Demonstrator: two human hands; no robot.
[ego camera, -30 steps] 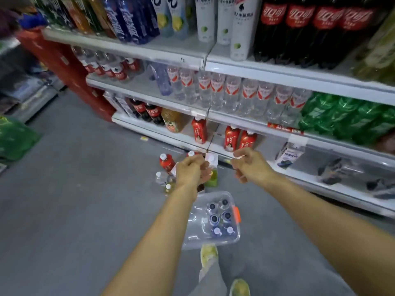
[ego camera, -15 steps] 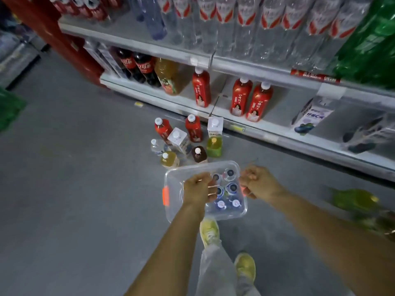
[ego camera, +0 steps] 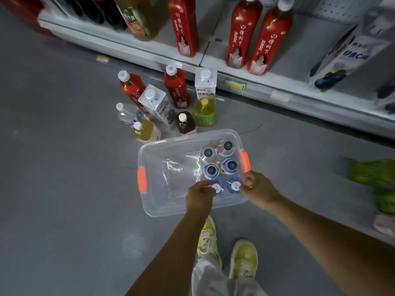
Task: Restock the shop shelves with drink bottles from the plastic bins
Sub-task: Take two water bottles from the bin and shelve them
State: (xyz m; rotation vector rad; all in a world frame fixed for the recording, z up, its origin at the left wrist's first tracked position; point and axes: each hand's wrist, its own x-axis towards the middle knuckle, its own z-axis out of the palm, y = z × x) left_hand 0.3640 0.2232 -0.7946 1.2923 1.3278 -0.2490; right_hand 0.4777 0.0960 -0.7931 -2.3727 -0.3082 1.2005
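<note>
A clear plastic bin point(ego camera: 162, 208) with orange latches stands on the grey floor below me. Several drink bottles stand upright in its right half, seen from above; the left half is bare. Two of them, at the near edge, have dark blue caps. My left hand point(ego camera: 199, 195) curls its fingers round the left blue-capped bottle point(ego camera: 217, 187). My right hand point(ego camera: 259, 189) pinches the right blue-capped bottle point(ego camera: 235, 185). The bottom shelf point(ego camera: 277, 82) runs across the top, with three red juice bottles point(ego camera: 241, 33) standing on it.
A cluster of loose drinks stands on the floor between bin and shelf: red bottles point(ego camera: 176, 86), white cartons point(ego camera: 156, 103), a yellow-green bottle point(ego camera: 204, 112), tea bottles point(ego camera: 184, 122). Green bottle packs point(ego camera: 376, 174) lie at the right. My shoes point(ego camera: 243, 259) stand just behind the bin.
My view has dropped from the shelves to the floor. Both hands came down from shelf height into the bin and closed on the two nearest blue-capped bottles.
</note>
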